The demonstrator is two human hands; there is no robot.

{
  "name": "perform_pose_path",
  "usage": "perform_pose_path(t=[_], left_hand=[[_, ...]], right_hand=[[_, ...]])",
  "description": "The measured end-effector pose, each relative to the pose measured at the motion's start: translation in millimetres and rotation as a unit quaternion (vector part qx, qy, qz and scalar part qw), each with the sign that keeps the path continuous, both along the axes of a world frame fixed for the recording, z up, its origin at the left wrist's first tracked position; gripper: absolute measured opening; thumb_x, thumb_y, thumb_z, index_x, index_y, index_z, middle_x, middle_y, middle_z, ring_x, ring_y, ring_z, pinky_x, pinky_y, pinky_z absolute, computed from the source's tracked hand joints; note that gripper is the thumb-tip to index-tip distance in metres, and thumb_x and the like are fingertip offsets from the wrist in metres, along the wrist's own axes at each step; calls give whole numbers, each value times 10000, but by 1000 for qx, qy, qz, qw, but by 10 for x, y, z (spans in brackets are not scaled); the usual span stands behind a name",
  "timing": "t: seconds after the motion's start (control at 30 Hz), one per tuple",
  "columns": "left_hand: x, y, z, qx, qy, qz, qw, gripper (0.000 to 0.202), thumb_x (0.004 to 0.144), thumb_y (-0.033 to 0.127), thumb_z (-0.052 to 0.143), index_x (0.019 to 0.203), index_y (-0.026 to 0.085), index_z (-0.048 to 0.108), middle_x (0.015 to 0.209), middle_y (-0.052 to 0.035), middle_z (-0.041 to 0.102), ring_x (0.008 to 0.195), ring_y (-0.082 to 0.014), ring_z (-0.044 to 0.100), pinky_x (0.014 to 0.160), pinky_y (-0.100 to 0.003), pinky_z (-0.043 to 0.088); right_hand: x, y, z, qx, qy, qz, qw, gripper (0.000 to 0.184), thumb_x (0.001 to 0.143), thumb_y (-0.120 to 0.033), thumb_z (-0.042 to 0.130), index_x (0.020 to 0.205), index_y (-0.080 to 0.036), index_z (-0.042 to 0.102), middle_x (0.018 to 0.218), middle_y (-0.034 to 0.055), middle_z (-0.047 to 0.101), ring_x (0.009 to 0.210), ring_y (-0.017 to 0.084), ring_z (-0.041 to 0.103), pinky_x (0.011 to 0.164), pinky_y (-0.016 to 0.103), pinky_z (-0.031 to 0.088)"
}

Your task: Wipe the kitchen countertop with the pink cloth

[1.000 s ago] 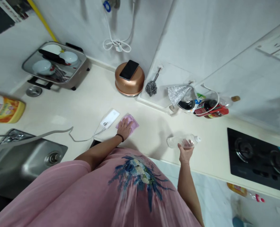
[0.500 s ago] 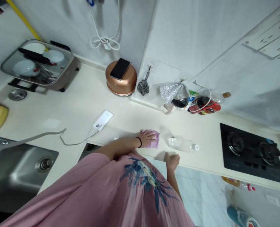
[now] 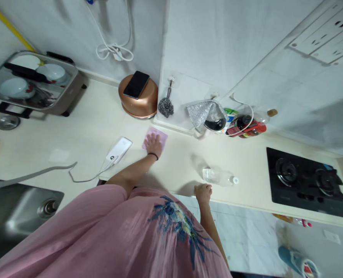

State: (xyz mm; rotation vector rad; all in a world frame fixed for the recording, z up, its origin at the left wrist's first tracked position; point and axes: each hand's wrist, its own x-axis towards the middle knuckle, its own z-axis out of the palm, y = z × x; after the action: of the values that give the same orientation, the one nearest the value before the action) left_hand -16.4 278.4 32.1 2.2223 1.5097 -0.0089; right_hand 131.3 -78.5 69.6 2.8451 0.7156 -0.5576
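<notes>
My left hand (image 3: 153,144) lies flat with spread fingers on a pink cloth (image 3: 163,139), pressing it onto the countertop. A dark band circles that wrist. My right hand (image 3: 203,192) rests at the counter's front edge, fingers loosely bent with the thumb apart, and nothing shows in it. Close beyond it, a clear plastic bottle (image 3: 218,176) with a white cap lies on its side. To the left of the cloth is a white power bank (image 3: 121,148) with a cable plugged in. Behind the cloth, a black phone (image 3: 136,84) sits on a copper-coloured pot (image 3: 148,102).
At the left stand an electric pan (image 3: 58,94) with bowls inside and a steel sink (image 3: 21,216). A wire scrubber (image 3: 166,107) and a silvery cloth (image 3: 208,112) hang on the wall, near sauce bottles (image 3: 247,126). A black gas hob (image 3: 304,181) is at the right.
My left hand has slid the pink cloth left and towards the wall, away from the front edge. My right hand stays at the counter edge. The whole view has shifted slightly.
</notes>
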Motion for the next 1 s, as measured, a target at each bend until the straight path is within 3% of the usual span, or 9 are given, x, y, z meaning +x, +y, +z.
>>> perform_pose_path(t=[0.1,0.2,0.27,0.33,0.4,0.53,0.73,0.87,1.0], left_hand=[[495,-628,-92,-12,-54,-184,981,702,1024,253,436,1719,271,342,1803,-60,217,1682,-339,102,1336,-658,88],[942,-1267,-163,-7,-117,-380,917,743,980,190,491,1698,342,372,1785,-15,286,1648,-267,264,1340,-587,176],[1150,-1525,-176,10,-139,-468,873,697,977,204,510,1656,348,449,1776,1,313,1642,-253,277,1340,-566,192],[1287,-1556,-158,21,-140,-501,854,617,985,245,527,1597,326,540,1763,-1,346,1654,-273,239,1345,-563,172],[1356,-1355,-124,21,-130,-472,872,581,990,265,533,1568,296,581,1753,-20,368,1664,-292,195,1349,-564,151],[1216,-571,-51,22,-102,-329,938,635,986,247,503,1621,270,519,1766,-37,339,1682,-289,94,1356,-580,79],[273,353,39,7,-29,-146,989,670,1038,336,403,1698,219,383,1804,-67,226,1689,-321,23,1349,-608,64],[-246,673,109,22,-18,-19,999,707,1059,332,379,1725,121,269,1813,-167,116,1679,-377,6,1303,-703,48],[-274,554,127,34,-27,-11,999,788,1027,331,477,1725,76,214,1798,-210,141,1673,-385,-13,1276,-739,20]], right_hand=[[19,24,19,-22,13,15,1000,751,940,-423,474,1472,106,506,1520,416,496,1443,466,458,1177,584,359],[48,50,38,-23,30,41,998,660,932,-419,507,1425,5,615,1432,367,603,1419,473,477,1134,619,392],[64,56,42,-34,29,62,997,607,923,-416,536,1369,-28,671,1370,351,648,1405,470,491,1109,612,417],[73,54,38,-57,18,76,995,592,930,-414,536,1327,-3,691,1359,364,646,1402,464,493,1099,581,435],[81,49,33,-75,9,77,994,604,949,-419,516,1315,31,686,1375,374,629,1406,456,489,1103,546,441],[103,48,34,-78,33,69,994,614,959,-446,515,1328,16,678,1383,363,622,1409,451,493,1115,533,434],[110,30,24,-34,26,47,998,654,906,-507,593,1353,-35,667,1355,351,624,1326,441,574,1079,557,463],[102,-4,-10,-13,15,50,999,628,924,-481,573,1352,-31,664,1327,348,636,1314,432,588,1048,543,484],[111,-20,-34,-23,10,33,999,670,939,-455,556,1401,27,613,1371,371,597,1313,427,601,1034,511,498]])
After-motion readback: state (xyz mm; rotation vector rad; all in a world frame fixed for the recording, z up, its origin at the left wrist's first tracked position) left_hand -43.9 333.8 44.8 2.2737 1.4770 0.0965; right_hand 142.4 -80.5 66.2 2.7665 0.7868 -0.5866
